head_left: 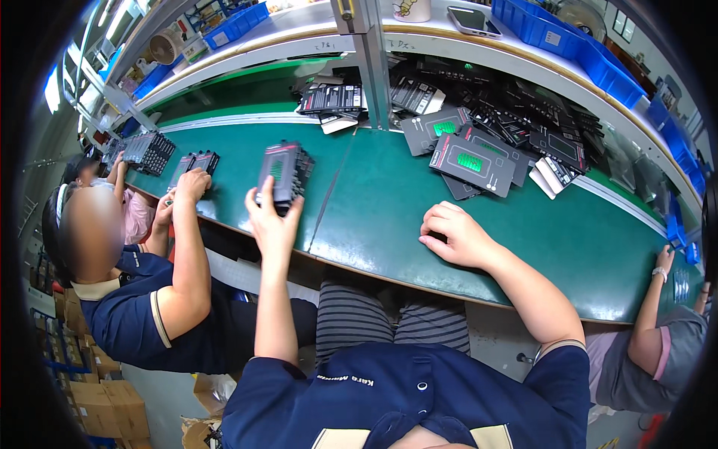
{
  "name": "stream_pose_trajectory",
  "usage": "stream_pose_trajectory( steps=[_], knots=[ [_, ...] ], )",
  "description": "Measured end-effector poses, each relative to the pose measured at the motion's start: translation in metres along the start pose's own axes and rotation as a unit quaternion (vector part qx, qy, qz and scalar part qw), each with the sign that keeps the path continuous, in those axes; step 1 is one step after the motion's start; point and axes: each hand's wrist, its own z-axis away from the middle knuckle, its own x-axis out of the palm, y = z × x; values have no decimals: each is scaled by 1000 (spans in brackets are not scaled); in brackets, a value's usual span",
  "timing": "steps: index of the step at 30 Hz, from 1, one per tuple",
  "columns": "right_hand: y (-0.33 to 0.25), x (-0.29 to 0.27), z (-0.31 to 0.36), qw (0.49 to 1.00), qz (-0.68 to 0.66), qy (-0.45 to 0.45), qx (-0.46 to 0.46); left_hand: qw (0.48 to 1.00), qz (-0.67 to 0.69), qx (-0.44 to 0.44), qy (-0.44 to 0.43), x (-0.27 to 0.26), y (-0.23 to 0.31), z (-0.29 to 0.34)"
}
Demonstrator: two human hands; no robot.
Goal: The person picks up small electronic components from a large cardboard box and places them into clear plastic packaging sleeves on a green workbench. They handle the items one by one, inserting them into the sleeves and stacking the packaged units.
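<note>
At the near end of a stack of flat black boxes (286, 166), my left hand (273, 223) has its fingers and thumb closed around the edges. The top box carries a green pattern, and the stack looks slightly blurred. My right hand (458, 236) rests on the green table, its fingers loosely curled with nothing visible in them. Beyond it, to the right, loose flat boxes (473, 162) with green-patterned fronts lie overlapping in a heap.
A metal post (372, 71) rises at the table's far side beneath a shelf holding blue bins (550, 34) and a phone (474, 21). On the left, a co-worker (168, 292) handles a smaller stack (196, 166). Another person (658, 344) sits at right.
</note>
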Motion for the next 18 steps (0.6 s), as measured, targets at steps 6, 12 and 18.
stream_pose_trajectory(
  steps=[6,12,18],
  knots=[
    [3,-2,2,994,40,6,98,997,2,-80,4,18,-48,-45],
    [0,-16,1,946,194,-19,260,995,3,-55,88,19,-49,-28],
    [10,7,10,953,248,73,157,991,119,66,9,-15,-42,55]
  ],
)
